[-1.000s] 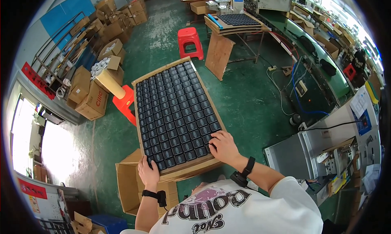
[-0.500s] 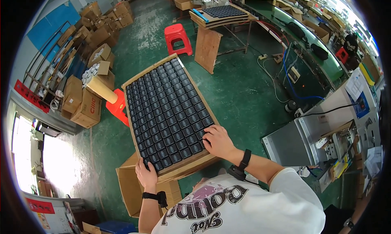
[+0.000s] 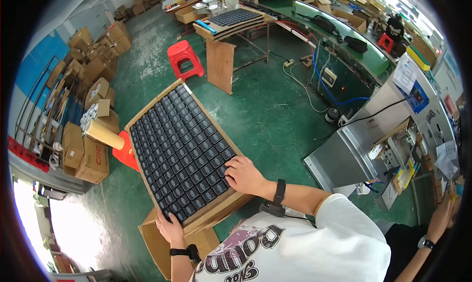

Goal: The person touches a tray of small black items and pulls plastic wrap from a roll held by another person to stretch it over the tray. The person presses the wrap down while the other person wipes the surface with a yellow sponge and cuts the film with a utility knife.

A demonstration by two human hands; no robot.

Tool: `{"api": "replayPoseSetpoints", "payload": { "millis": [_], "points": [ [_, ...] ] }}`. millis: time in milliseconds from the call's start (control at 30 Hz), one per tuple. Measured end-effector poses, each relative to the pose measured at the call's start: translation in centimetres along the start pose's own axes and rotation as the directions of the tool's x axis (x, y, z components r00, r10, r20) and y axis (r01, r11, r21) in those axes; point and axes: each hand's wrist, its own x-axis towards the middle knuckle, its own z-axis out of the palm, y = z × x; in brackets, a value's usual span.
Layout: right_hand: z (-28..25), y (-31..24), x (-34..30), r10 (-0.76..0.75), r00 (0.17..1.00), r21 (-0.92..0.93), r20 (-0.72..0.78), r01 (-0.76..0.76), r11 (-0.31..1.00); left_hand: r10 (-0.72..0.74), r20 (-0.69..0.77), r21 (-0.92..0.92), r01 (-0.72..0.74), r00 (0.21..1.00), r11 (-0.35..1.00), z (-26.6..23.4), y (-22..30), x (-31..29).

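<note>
A shallow cardboard tray (image 3: 211,213) lies at a slant in front of me, packed with rows of black square pieces (image 3: 172,139), each bearing a pale oval mark. At the tray's near left corner, my left hand (image 3: 170,229) grips the rim, its thumb reaching toward the nearest pieces. My right hand (image 3: 245,176) rests over the right edge by the near end. Its bent fingers close on the outermost black pieces; their undersides are hidden.
An open carton (image 3: 156,245) sits below the tray's near side. Beyond are a red stool (image 3: 184,60) and a table with another filled tray (image 3: 237,17). A grey metal machine (image 3: 339,156) stands right, near another person's arm (image 3: 417,255). Cartons (image 3: 86,156) line the left.
My view has swung to the right, so the tray and room appear shifted left. Both hands stay at about the same places on the tray. More of another person's arm shows at right.
</note>
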Motion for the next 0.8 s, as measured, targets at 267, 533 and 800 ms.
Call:
{"api": "replayPoseSetpoints", "payload": {
  "millis": [267, 533, 800],
  "points": [
    [0.12, 0.2, -0.02, -0.016, 1.0, 0.006, -0.011, 0.016, 1.0, -0.006, 0.01, 0.012, 0.006, 1.0, 1.0, 0.2, -0.15, 0.05],
    [0.19, 0.37, -0.13, 0.004, 1.0, 0.018, -0.012, -0.003, 1.0, -0.009, 0.022, 0.011, 0.009, 1.0, 1.0, 0.07, -0.19, -0.1],
    [0.98, 0.29, -0.43, 0.017, 0.997, 0.008, -0.081, -0.017, 1.0, 0.036, 0.011, 0.004, -0.036, 0.999, 0.999, -0.13, -0.33, -0.08]
  ]
}}
